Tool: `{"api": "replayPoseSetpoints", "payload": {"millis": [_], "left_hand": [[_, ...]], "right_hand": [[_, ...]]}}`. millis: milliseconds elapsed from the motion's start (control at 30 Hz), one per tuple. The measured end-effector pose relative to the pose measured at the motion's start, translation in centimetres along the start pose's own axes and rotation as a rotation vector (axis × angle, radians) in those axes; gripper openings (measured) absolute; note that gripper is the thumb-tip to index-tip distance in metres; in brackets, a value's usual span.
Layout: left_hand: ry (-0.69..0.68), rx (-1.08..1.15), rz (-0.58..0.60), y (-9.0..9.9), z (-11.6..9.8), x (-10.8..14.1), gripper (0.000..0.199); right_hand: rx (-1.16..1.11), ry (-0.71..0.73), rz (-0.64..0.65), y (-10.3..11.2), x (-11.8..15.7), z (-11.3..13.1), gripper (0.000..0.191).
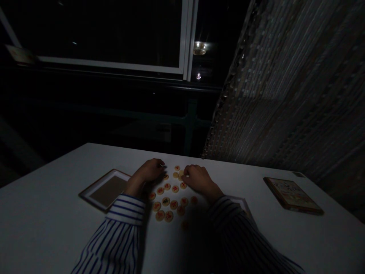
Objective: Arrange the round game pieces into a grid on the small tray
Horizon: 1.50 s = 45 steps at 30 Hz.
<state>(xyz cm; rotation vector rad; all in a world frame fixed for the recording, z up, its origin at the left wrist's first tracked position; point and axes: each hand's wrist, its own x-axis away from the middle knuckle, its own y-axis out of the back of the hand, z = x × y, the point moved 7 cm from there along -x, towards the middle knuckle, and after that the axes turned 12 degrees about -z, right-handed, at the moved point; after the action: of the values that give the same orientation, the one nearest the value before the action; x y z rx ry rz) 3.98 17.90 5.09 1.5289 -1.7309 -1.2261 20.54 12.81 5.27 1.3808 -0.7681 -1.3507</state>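
Dim room, dark white-framed window (114, 38), white table (242, 175) | apparently partway: round pale discs with red or black characters (169, 216) lie mid-table, mostly marked-side up; plain-faced pale discs (175, 175) at far end | right hand (198, 178) bent beside those, grip unclear; left hand (149, 170) curled, contents unclear | far edge close; tabletop spreads right, shallow brown-bottomed tray (111, 190) limits left

White tabletop (245, 180) lies open between the right hand (199, 181) and the flat box (293, 194), though a pale rim (242, 201) juts out beside the right sleeve (230, 215); round pieces (165, 201) crowd the gap between the hands, and a shallow tray (110, 190) obstructs the outer side of the left hand (149, 171)
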Motion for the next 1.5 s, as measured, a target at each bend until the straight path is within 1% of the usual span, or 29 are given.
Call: {"api": "replayPoseSetpoints", "payload": {"millis": [200, 367, 467, 567, 700, 800, 867, 933, 1067, 1167, 1367, 1500], "left_hand": [[-0.017, -0.021, -0.006, -0.1, -0.7, 0.0, 0.035], [-0.04, -0.029, -0.005, -0.3, -1.0, 0.0, 0.036], [-0.072, -0.034, -0.019, -0.3, -1.3, 0.0, 0.035], [-0.11, 0.015, -0.044, -0.2, -1.8, -0.1, 0.035], [-0.172, 0.155, -0.069, -0.1, -2.6, -0.1, 0.035], [-0.179, 0.258, -0.039, -0.3, -3.0, 0.1, 0.035], [-0.184, 0.316, -0.016, -0.3, -3.4, 0.3, 0.036], [-0.208, 0.363, -0.005, -0.1, -4.0, 0.5, 0.034], [-0.243, 0.416, 0.01, 0.1, -5.3, 1.0, 0.03], [-0.263, 0.418, -0.01, 0.4, -5.9, 1.2, 0.03], [-0.294, 0.402, -0.065, 0.7, -6.3, 1.4, 0.029], [-0.311, 0.386, -0.073, 0.9, -6.4, 1.4, 0.028]], "right_hand": [[0.024, 0.033, -0.017, -1.0, 0.3, 1.2, 0.027], [0.001, 0.006, -0.024, -1.4, 0.3, 1.3, 0.023], [-0.068, -0.031, -0.043, -1.2, 0.2, 1.0, 0.022], [-0.272, -0.109, -0.056, -1.1, -0.2, 0.3, 0.02], [-0.671, -0.281, -0.068, -1.6, -1.2, -0.9, 0.02], [-0.926, -0.398, -0.055, -1.9, -1.7, -1.3, 0.017], [-1.044, -0.435, -0.04, -1.9, -1.7, -1.2, 0.014], [-1.113, -0.459, -0.033, -1.8, -1.7, -1.1, 0.013], [-1.173, -0.496, -0.037, -1.8, -1.7, -1.0, 0.011], [-1.207, -0.495, -0.043, -1.8, -1.8, -1.0, 0.011], [-1.231, -0.473, -0.049, -1.7, -1.8, -0.6, 0.013], [-1.228, -0.47, -0.052, -1.5, -1.7, -0.4, 0.014]]}}
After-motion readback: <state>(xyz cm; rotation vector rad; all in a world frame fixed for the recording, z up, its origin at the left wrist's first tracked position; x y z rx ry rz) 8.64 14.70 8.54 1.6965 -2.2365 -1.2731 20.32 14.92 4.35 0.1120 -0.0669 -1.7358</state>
